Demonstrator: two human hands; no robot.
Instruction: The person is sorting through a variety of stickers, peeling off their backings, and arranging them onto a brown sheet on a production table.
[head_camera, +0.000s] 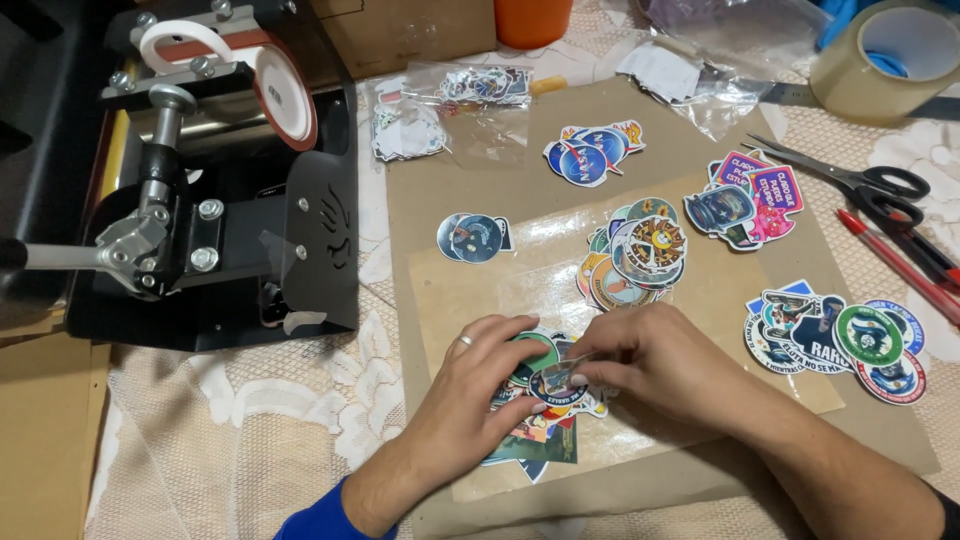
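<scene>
Head view, looking down on a lace-covered worktop (300, 420) on which brown paper (470, 170) and a clear glossy sheet (480, 290) are spread. At near centre both hands meet over a small pile of stickers (535, 440). The left hand (480, 385), with a ring on one finger, is curled with its fingertips pinching the left edge of a round sticker (556, 385); the right hand (655, 365) is closed in a pinch on the same sticker's far right edge, where a bit of clear film shows between the fingers. The round sticker lies directly between the two hands, just above the pile and touching it as far as can be told; it has no marked long axis, and neither hand is clearly nearer. Farther off on the paper lie other groups of stickers: a dark round one (473, 237) to the left, a stack at centre (635, 262), a blue set (592, 152) beyond, and a large cluster (835, 340) at right. Scissors (860, 180) and a red pen (895, 265) lie at the right edge, a roll of tape (885, 60) at far right, and a black mug press (220, 170) stands at far left.
</scene>
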